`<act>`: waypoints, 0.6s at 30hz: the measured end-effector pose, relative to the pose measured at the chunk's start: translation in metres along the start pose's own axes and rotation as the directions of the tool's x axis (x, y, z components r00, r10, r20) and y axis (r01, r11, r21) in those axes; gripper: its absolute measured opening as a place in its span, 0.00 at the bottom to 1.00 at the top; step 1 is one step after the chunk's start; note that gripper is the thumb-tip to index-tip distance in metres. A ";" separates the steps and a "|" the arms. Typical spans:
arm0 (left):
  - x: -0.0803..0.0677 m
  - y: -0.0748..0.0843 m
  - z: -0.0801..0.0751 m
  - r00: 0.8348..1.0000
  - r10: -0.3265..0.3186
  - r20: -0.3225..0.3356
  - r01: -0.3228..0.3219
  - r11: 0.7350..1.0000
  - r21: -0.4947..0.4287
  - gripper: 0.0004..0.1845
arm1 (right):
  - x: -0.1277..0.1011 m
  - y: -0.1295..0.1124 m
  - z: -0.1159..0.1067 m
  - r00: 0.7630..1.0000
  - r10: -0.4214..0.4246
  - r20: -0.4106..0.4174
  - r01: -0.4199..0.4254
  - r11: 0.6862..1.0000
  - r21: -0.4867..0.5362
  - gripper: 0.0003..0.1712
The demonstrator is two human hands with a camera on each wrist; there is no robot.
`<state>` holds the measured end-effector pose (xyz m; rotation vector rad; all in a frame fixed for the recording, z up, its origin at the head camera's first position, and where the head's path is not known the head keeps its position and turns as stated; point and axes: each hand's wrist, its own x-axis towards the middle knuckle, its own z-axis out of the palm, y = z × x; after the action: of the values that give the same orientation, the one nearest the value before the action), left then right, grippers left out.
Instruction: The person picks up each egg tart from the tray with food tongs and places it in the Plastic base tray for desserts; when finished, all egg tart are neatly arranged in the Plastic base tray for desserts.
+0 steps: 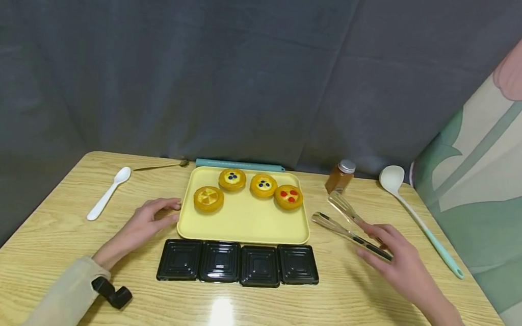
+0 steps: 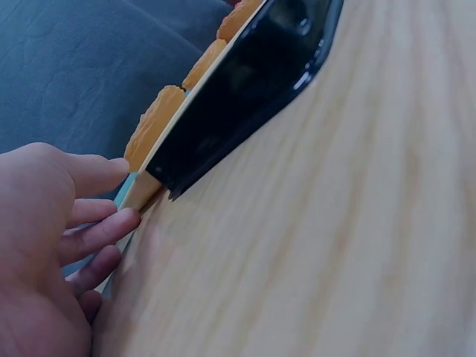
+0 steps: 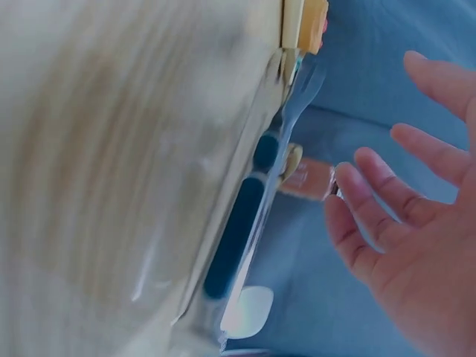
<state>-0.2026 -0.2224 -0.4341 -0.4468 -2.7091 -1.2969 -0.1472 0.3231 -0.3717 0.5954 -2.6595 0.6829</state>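
Observation:
My left hand (image 1: 150, 221) is at the left edge of a yellow tray (image 1: 247, 223), its fingertips and thumb right at the rim and loosely bent. On the tray sit two tarts with blue berries (image 1: 232, 179), a tart with red topping (image 1: 288, 197) and a tart with yellow pieces (image 1: 209, 199). Over the handle end of a pair of tongs (image 1: 338, 228) hovers my right hand (image 1: 402, 261). In the right wrist view its fingers are spread, with the tongs (image 3: 236, 238) lying on the table apart from them.
Several black square plastic trays (image 1: 220, 262) stand in a row before the yellow tray. On the left lie a white spoon (image 1: 109, 192) and a thin dark spoon (image 1: 161, 166). A teal bar (image 1: 240, 165), a brown jar (image 1: 340, 177) and a ladle (image 1: 415, 216) are behind and right.

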 end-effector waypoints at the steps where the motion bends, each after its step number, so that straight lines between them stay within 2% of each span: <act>1: 0.000 0.000 0.001 1.000 0.000 -0.004 0.000 1.000 0.007 0.25 | -0.003 0.002 -0.002 1.000 0.012 -0.001 -0.012 1.000 0.012 0.33; 9: -0.002 0.001 0.003 1.000 0.010 -0.016 -0.009 0.999 0.054 0.26 | -0.019 0.023 -0.013 0.998 0.059 -0.028 -0.056 0.995 0.086 0.34; 18: -0.001 0.001 0.005 1.000 0.021 -0.013 -0.020 0.998 0.059 0.25 | -0.034 0.055 -0.025 0.993 0.119 -0.023 -0.116 0.988 0.103 0.36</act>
<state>-0.2014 -0.2180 -0.4373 -0.4565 -2.7156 -1.2067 -0.1388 0.3905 -0.3858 0.4543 -2.6618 0.8583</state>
